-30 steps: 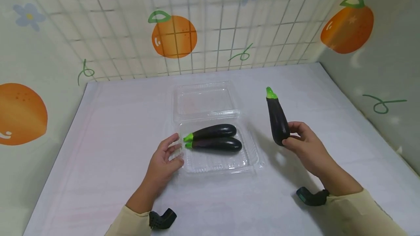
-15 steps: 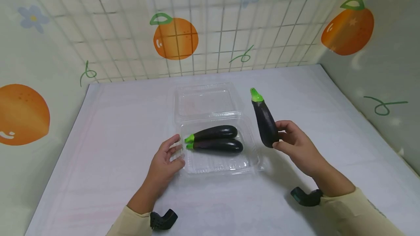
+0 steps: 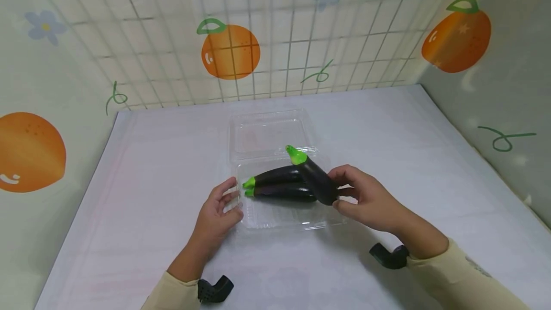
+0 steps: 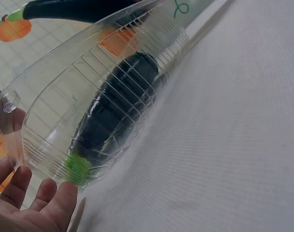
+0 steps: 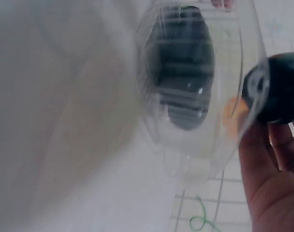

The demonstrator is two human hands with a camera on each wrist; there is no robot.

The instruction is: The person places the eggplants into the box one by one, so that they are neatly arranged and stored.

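On white cloth (image 3: 168, 152), a clear clamshell (image 3: 269, 217) with two eggplants (image 3: 280, 191) is touched by the relaxed left hand (image 3: 216, 210). Another eggplant (image 3: 317, 181) is pinched by the right hand (image 3: 367, 201).

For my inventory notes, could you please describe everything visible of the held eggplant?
The held eggplant is dark, smooth and glossy, with a green stem end; the right hand pinches it near its blunt end. It slants above the open clear container, stem pointing up-left in the head view, partly hiding two other eggplants.
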